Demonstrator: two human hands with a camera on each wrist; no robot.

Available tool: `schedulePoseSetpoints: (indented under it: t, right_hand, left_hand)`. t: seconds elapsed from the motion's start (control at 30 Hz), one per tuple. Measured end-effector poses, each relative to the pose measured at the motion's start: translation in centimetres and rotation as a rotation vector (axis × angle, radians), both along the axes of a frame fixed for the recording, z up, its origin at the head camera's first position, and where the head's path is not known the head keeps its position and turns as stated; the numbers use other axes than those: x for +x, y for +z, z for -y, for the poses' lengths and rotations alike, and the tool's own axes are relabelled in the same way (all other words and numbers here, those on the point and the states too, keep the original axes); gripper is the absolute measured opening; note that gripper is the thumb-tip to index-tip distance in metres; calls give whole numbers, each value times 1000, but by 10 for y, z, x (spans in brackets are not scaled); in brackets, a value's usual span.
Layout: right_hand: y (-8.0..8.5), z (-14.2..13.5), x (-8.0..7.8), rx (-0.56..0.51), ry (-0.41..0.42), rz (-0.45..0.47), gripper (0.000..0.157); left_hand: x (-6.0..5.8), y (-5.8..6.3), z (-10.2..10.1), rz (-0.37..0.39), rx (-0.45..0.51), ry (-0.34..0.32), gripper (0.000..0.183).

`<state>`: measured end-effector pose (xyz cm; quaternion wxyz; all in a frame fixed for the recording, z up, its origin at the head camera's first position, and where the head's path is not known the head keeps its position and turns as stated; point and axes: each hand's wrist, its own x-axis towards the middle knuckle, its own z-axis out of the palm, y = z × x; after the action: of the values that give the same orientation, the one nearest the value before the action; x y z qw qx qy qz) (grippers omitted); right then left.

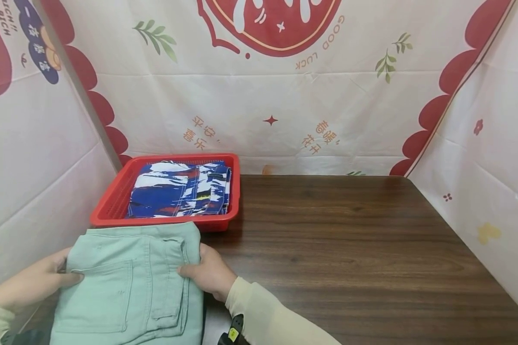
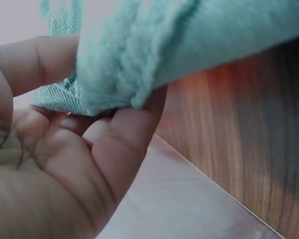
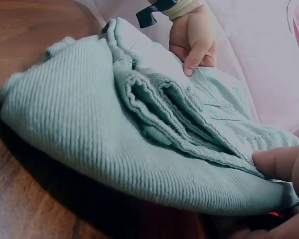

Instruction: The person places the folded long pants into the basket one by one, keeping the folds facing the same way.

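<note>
Folded pale green trousers (image 1: 103, 287) with stitched pockets are held up between both hands, in front of the red basket. My left hand (image 1: 39, 280) grips their left edge, thumb on top and fingers beneath; the left wrist view shows the green cloth (image 2: 119, 59) pinched there. On the opposite edge my right hand (image 1: 209, 272) holds the bundle with its thumb over the layers. In the right wrist view the folded layers (image 3: 154, 119) show edge-on, and the left hand (image 3: 194, 40) appears at the far side. The right hand's fingers are mostly hidden under the cloth.
A red plastic basket (image 1: 230, 201) stands at the back left of the brown wooden table (image 1: 349, 249). In it lies a folded blue, white and red patterned garment (image 1: 177, 189). Printed white cloth walls (image 1: 259, 96) close in the back and both sides.
</note>
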<state>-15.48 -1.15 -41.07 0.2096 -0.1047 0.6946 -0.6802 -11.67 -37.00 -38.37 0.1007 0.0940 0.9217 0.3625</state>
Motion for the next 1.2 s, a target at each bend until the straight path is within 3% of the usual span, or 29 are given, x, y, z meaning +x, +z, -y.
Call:
schedulePoseSetpoints:
  t: [0.37, 0.73, 0.97, 1.2]
  right_hand:
    - [7, -3, 0, -24, -13, -3, 34]
    - [15, -7, -3, -57, -21, -39, 35]
    - [21, -11, -5, -63, -23, -54, 35]
    - [27, -17, -7, -82, -5, -63, 36]
  left_hand:
    - [3, 9, 0, -97, -39, 5, 54]
    - [1, 17, -8, -54, -73, 92, 61]
    - [3, 18, -10, -120, 29, 57, 55]
    - [4, 24, -17, -117, 65, 54, 55]
